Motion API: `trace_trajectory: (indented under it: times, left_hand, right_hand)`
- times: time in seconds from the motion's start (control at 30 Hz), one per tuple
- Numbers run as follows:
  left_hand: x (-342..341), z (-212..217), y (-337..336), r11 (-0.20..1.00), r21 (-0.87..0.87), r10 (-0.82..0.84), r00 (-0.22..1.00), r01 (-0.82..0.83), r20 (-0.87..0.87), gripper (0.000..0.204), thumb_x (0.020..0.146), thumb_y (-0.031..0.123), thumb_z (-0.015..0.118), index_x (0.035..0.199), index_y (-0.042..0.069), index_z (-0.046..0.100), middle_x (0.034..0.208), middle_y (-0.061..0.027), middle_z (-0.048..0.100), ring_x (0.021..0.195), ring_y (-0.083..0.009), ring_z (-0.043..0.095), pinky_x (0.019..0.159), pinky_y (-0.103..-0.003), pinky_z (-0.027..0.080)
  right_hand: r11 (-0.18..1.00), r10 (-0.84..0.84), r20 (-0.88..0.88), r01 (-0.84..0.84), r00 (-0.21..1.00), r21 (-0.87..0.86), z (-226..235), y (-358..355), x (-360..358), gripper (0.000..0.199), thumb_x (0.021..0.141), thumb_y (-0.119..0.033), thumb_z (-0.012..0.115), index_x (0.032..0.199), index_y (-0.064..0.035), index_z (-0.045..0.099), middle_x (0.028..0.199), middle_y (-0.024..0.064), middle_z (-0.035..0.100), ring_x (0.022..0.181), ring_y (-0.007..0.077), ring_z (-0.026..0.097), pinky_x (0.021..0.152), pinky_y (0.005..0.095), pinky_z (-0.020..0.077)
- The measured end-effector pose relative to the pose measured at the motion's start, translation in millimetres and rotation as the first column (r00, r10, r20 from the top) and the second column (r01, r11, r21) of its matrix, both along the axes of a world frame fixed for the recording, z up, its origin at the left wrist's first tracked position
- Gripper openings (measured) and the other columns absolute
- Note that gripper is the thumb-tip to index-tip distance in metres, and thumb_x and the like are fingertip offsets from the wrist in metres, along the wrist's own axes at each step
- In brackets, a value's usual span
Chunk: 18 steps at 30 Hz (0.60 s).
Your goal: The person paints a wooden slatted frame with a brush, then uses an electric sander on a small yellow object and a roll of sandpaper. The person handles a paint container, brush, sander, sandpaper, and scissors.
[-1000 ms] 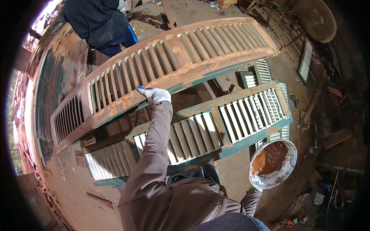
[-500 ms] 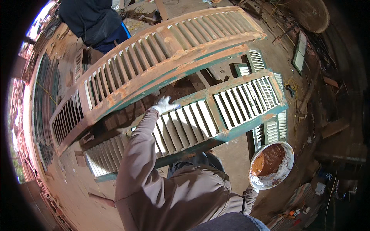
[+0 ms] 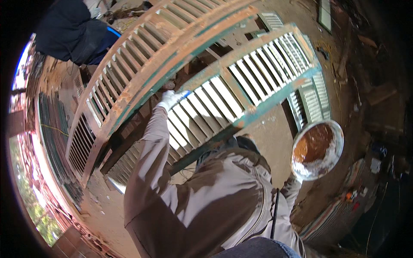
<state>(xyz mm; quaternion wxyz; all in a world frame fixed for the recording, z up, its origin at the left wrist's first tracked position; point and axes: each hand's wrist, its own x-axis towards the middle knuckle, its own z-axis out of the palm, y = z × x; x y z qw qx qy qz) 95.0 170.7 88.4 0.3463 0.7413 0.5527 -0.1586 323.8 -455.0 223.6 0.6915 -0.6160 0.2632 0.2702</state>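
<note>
At frame centre: left hand, gloved, closed on a blue-handled tool against one of two louvred shutters; right hand hidden under one paint bowl, grip indeterminate; bare ground between.

One cam only, worn on the person's head, left of a pair. It looks down and fwd over the grey sleeve at slatted wooden shutters, close up. Fisheye lens, so straight edges bend near the rim and corners go black. No 2nd view, so nothing shared.
</note>
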Motion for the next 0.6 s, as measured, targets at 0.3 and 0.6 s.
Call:
trace_trajectory:
  times: [0.3,0.6]
  left_hand:
    - [4,74,-13,0.998,0.019,0.059,0.998,-0.058,-0.029,0.098,0.076,0.072,0.073,0.133,-0.006,0.061,0.129,-0.0209,0.067,0.122,-0.0306,0.062,0.105,-0.038,0.044]
    - [13,131,-52,0.975,0.219,0.006,0.981,0.038,-0.196,0.108,0.071,0.084,0.065,0.141,0.002,0.057,0.145,-0.0222,0.055,0.135,-0.0358,0.052,0.113,-0.045,0.039]
  right_hand:
    - [0.996,-0.073,-0.003,0.073,0.997,0.06,-7,-23,-4,0.048,0.11,-0.037,0.041,0.147,-0.0079,0.047,0.146,0.0098,0.055,0.131,0.025,0.053,0.116,0.0398,0.0392]
    - [0.997,0.021,-0.016,-0.02,1.0,0.08,-6,-14,17,0.048,0.11,-0.036,0.041,0.148,-0.008,0.047,0.146,0.0096,0.054,0.131,0.0251,0.052,0.116,0.0398,0.0387]
